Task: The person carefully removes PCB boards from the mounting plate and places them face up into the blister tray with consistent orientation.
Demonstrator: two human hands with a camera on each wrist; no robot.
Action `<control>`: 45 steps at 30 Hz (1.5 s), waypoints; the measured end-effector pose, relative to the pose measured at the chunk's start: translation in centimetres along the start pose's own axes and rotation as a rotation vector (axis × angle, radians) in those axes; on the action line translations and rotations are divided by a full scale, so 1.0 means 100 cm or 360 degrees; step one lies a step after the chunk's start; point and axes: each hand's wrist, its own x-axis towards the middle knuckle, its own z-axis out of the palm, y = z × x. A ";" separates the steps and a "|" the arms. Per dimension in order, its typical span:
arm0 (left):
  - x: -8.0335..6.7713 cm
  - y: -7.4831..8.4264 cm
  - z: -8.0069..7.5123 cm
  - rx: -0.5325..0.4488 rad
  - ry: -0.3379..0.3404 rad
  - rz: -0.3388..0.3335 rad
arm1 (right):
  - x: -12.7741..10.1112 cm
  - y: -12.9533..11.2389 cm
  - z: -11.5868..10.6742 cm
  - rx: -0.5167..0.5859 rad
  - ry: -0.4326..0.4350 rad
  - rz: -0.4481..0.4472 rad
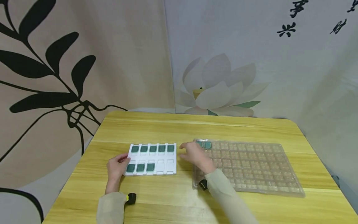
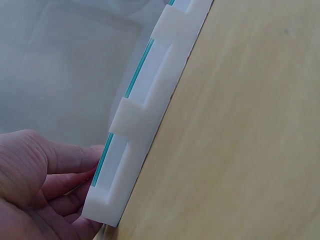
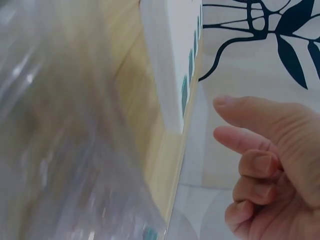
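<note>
A white tray [image 1: 154, 159] lies on the table, with square green chips [image 1: 153, 149] along its far row and part of its near row. At its left end my left hand [image 1: 117, 167] pinches the edge; in the left wrist view the thumb [image 2: 75, 159] reaches the tray's corner beside a chip's thin green edge. My right hand [image 1: 196, 154] is over the left end of a clear plastic tray [image 1: 251, 165], holding nothing. In the right wrist view its thumb and index finger stand apart and the other fingers are curled. Two green chips [image 1: 207, 145] sit in the clear tray's far left corner.
The wooden table [image 1: 156, 199] carries both trays, with a strip of bare wood between them. Behind it hangs a printed cloth [image 1: 134, 62] with leaves, a lotus and written characters. Small black devices [image 1: 131, 198] are worn at both wrists.
</note>
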 end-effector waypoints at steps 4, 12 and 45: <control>-0.001 0.001 -0.001 -0.0010 -0.0018 -0.0002 | 0.002 -0.010 0.005 0.0014 -0.0012 -0.0038; 0.000 0.001 -0.001 -0.0020 -0.0019 -0.0016 | 0.009 -0.029 0.018 -0.0009 -0.0069 -0.0087; -0.001 0.001 0.001 -0.0020 -0.0003 -0.0034 | 0.024 -0.067 0.072 -0.0120 -0.0133 -0.0191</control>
